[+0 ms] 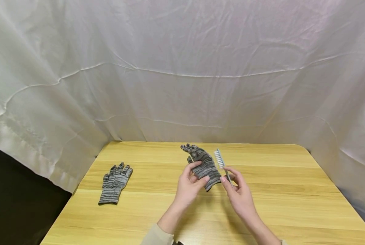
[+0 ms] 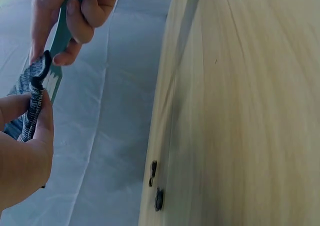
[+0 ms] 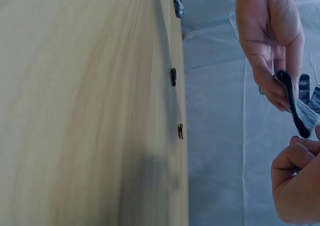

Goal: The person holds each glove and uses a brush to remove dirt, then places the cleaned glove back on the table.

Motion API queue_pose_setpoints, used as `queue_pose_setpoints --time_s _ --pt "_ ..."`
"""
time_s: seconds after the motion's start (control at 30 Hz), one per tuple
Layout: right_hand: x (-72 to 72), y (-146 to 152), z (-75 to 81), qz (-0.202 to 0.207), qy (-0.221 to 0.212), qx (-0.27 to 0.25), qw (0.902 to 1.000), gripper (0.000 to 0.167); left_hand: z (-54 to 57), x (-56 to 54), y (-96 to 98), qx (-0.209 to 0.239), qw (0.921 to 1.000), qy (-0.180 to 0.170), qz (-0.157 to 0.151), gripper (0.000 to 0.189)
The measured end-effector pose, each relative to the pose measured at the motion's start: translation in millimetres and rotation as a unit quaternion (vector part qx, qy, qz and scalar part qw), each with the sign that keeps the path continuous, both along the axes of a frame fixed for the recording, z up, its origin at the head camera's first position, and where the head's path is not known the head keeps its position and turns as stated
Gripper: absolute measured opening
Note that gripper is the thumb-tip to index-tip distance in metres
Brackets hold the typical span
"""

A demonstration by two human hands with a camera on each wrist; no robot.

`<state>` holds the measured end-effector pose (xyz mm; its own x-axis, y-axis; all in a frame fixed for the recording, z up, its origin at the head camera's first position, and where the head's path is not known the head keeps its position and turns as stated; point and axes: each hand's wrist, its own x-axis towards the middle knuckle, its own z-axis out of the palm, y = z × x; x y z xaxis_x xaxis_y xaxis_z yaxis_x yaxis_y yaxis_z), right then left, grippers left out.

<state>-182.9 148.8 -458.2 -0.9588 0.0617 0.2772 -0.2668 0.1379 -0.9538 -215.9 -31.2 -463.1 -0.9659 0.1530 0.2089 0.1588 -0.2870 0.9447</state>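
My left hand (image 1: 188,189) grips a grey-and-black knitted glove (image 1: 204,163) near its cuff, lifted above the table. The glove's fingers point up and to the left; its thick dark cuff edge (image 3: 292,103) shows in the right wrist view. In my right hand (image 1: 239,194) is a brush with white bristles (image 1: 219,159), pinched by its handle and tilted, with its head up beside the glove. Its handle (image 2: 61,33) looks teal in the left wrist view. The right hand's fingertips are at the cuff; whether they also pinch it I cannot tell.
A matching glove (image 1: 115,183) lies flat on the left of the wooden table (image 1: 286,204). Pale curtains (image 1: 200,102) hang behind and on both sides. Small dark lumps (image 2: 159,199) sit near a table edge in the wrist views, their kind unclear.
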Motion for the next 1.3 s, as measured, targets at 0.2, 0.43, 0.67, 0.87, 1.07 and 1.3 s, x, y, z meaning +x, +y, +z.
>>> queue_pose_setpoints --time_s 0.2,0.43,0.67,0.87,1.07,1.3 --pt "-2.8 5 1.6 -0.038 0.045 0.043 0.9973 0.046 -0.1 -1.9 -5.3 -0.028 0.9994 0.000 0.019 0.060" --pt "-3.8 6 -0.4 -0.061 0.210 0.160 0.9626 0.050 0.1 -4.6 -11.8 -0.065 0.9967 -0.001 0.048 0.063" --pt "-4.6 5 -7.5 -0.018 0.283 0.239 0.9285 0.051 0.0 -6.7 -15.0 -0.054 0.9977 -0.001 0.041 0.062" --pt "-3.2 2 -11.4 -0.008 0.287 0.280 0.9159 0.053 -0.5 -5.8 -15.1 -0.065 0.9975 0.011 0.026 0.065" --pt "-2.8 2 -13.8 -0.003 0.276 0.300 0.9134 0.053 0.9 -5.5 -16.3 -0.070 0.9975 0.011 0.010 0.070" --pt "-6.1 3 -15.4 -0.013 0.292 0.308 0.9054 0.052 2.4 -6.5 -18.1 -0.060 0.9981 0.012 0.007 0.069"
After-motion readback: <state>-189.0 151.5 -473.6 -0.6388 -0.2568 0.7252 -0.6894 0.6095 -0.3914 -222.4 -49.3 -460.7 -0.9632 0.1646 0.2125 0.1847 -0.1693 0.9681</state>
